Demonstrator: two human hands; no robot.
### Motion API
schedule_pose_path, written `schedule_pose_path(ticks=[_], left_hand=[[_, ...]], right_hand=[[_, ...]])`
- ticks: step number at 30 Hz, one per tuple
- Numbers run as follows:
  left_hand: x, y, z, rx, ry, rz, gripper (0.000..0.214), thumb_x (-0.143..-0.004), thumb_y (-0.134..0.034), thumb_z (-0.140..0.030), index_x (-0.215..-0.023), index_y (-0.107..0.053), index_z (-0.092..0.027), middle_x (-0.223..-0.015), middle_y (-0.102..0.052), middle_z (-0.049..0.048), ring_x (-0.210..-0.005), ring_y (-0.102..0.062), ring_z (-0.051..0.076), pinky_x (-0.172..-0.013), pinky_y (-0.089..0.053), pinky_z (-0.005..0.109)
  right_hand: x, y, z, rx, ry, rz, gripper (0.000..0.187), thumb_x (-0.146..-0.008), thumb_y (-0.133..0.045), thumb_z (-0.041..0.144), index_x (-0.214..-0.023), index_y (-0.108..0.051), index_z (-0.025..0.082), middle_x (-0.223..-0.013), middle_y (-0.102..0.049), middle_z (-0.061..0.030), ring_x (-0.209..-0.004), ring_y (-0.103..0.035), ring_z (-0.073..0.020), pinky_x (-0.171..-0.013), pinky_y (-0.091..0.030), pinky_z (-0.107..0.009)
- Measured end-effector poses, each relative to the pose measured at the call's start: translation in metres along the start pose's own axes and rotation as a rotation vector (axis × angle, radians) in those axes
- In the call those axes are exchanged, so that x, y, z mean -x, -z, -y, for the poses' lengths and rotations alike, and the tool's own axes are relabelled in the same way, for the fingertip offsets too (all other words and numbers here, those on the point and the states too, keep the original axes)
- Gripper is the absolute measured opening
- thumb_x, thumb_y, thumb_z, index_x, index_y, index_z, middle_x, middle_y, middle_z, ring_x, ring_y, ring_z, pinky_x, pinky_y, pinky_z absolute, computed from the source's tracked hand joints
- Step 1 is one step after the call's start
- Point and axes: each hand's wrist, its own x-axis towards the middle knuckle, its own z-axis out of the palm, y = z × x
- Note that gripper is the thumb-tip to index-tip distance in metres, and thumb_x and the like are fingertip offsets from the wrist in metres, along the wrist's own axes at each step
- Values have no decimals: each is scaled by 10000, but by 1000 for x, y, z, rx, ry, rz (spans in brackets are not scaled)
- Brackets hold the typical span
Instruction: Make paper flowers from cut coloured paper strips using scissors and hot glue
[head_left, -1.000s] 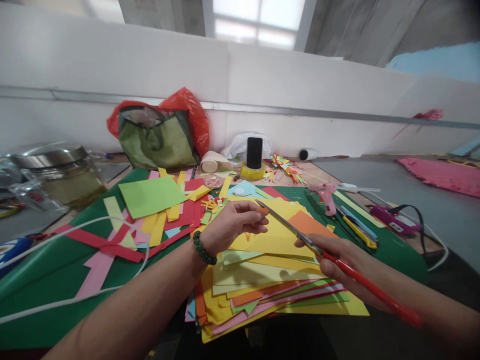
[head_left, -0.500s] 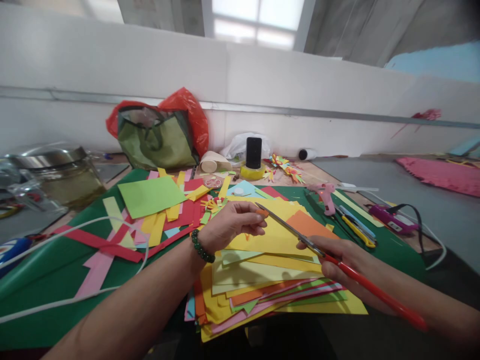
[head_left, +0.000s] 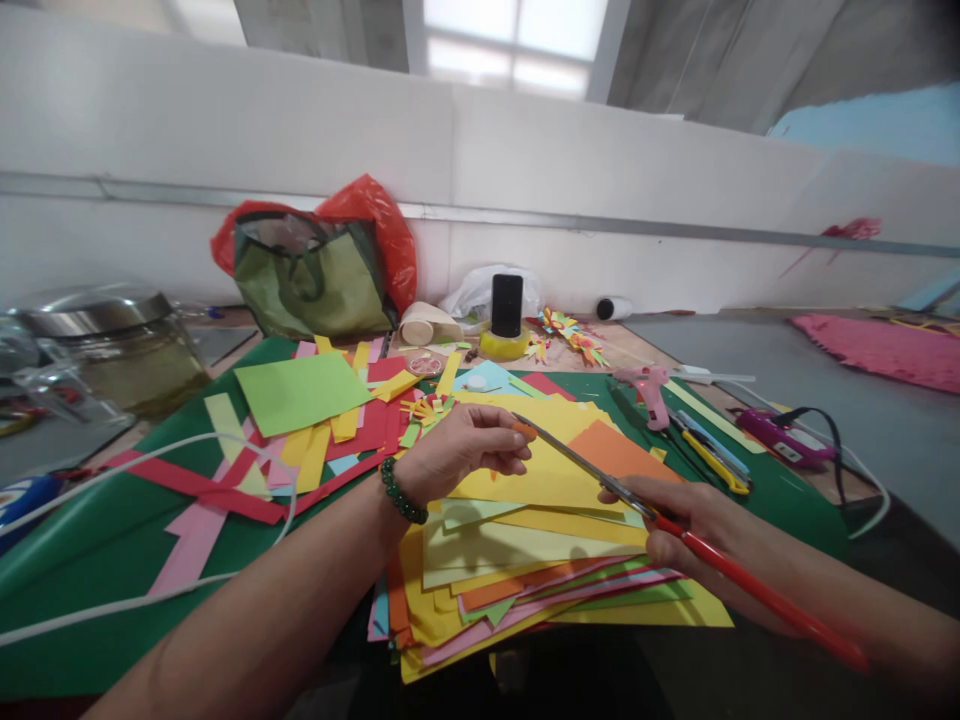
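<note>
My left hand (head_left: 471,447), with a bracelet of dark green beads at the wrist, pinches a small orange piece of paper (head_left: 524,432) between thumb and forefinger. My right hand (head_left: 679,515) grips red-handled scissors (head_left: 574,459), seen edge-on, around the base of the blades. Their metal tip reaches the orange piece, though I cannot tell whether the blades are apart. Both hands hover over a thick stack of coloured paper (head_left: 487,555), with yellow sheets and an orange sheet (head_left: 611,452) on top.
Paper strips and a light green sheet (head_left: 304,392) lie on the green mat (head_left: 60,600) at left. To the right are a pink glue gun (head_left: 649,392), a yellow utility knife (head_left: 712,462) and a purple device (head_left: 785,438). A phone (head_left: 507,305) stands behind a glass jar (head_left: 142,350) and bag (head_left: 307,275).
Both hands keep nearly the same pose. The red end of the scissors has shifted slightly down and to the right, and the orange piece stays at the tip.
</note>
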Motion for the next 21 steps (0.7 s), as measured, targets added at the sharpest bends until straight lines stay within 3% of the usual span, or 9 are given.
schedule_pose_path(ticks=[13,21], left_hand=[[-1,2,0,21,-17,-8,246,-541,-853,-234,-696,-700,-120,-600,-667,9,-498,-586,74,-544,-473,200],[-1,1,4,16,-68,19,360,-571,-868,-396,-732,-695,-125,-683,-694,34,-591,-631,102,-599,-483,217]], right_hand=[[4,-1,-3,-26,-16,-157,694,-808,-397,781,-1038,-699,200,-619,-484,-5,-551,-436,-143,-513,-375,-251],[-4,1,0,-230,-37,-151,717,-832,-393,769,-1152,-610,166,-605,-340,40,-467,-276,-89,-395,-216,-225]])
